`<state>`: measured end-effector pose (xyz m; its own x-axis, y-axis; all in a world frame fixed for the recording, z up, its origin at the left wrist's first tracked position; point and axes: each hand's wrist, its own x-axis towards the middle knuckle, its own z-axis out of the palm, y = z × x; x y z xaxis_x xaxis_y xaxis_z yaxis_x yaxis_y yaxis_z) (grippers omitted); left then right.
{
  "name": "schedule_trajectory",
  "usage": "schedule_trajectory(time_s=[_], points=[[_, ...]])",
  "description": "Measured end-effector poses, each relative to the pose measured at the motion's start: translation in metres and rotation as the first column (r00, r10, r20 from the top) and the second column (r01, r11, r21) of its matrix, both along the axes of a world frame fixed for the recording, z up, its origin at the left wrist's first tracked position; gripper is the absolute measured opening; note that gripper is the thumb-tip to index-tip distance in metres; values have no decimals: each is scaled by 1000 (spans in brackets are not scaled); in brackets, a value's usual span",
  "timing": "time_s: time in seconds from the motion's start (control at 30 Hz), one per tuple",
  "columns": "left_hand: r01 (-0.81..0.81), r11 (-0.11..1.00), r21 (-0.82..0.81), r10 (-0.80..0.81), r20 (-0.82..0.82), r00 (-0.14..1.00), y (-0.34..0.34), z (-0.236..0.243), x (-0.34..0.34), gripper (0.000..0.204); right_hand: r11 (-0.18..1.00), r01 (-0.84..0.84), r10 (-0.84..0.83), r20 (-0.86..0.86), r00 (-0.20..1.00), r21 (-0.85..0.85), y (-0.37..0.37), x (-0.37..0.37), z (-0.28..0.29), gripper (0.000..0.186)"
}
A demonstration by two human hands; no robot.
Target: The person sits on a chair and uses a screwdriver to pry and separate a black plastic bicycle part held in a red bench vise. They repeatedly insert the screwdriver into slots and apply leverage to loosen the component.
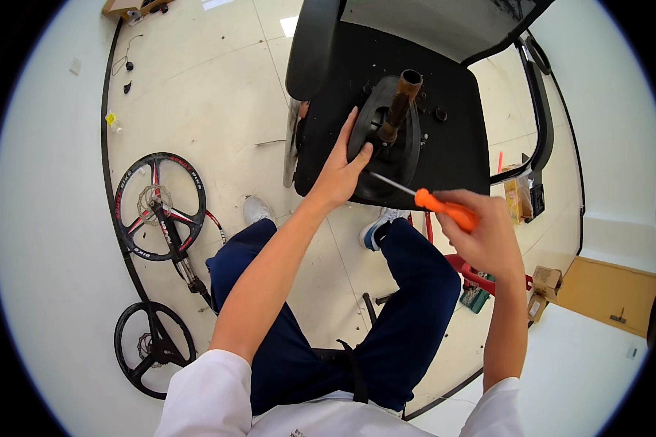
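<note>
A black bicycle saddle lies underside up on a black office chair's seat, with a rusty metal post standing up from it. My left hand grips the saddle's left side, thumb across its edge. My right hand is closed on the orange handle of a screwdriver, whose shaft reaches the lower left part of the saddle below my left thumb; the exact tip is hard to see. Small dark parts lie on the seat right of the post.
Two bicycle wheels, the upper attached to a fork, lie on the floor at left. A red frame, boxes and a teal case are at right. The chair's armrest rises behind my left hand. White walls border the floor.
</note>
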<state>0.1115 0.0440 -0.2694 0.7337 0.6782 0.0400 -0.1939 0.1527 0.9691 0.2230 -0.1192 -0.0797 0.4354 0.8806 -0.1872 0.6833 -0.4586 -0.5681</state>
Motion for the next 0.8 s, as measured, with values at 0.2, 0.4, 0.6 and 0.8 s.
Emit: schedule_trajectory(time_s=[0.2,0.4,0.6,0.8], points=[[58,997,-43,-58,2,998,-1,9,-4,73,991,6,-10,-29,1000,-135,22,8,6,29],[185,962,-203,-171,84,982,5,6,-5,82,991,-29,33,30,999,-129,23,13,3,29],[324,933,159,-313,-93,945,6,10,-22,109,943,-191,225,97,970,-273,43,19,18,31],[431,894,121,-383,-293,876,2,21,-16,106,817,-420,546,300,782,-395,66,3,27,17]])
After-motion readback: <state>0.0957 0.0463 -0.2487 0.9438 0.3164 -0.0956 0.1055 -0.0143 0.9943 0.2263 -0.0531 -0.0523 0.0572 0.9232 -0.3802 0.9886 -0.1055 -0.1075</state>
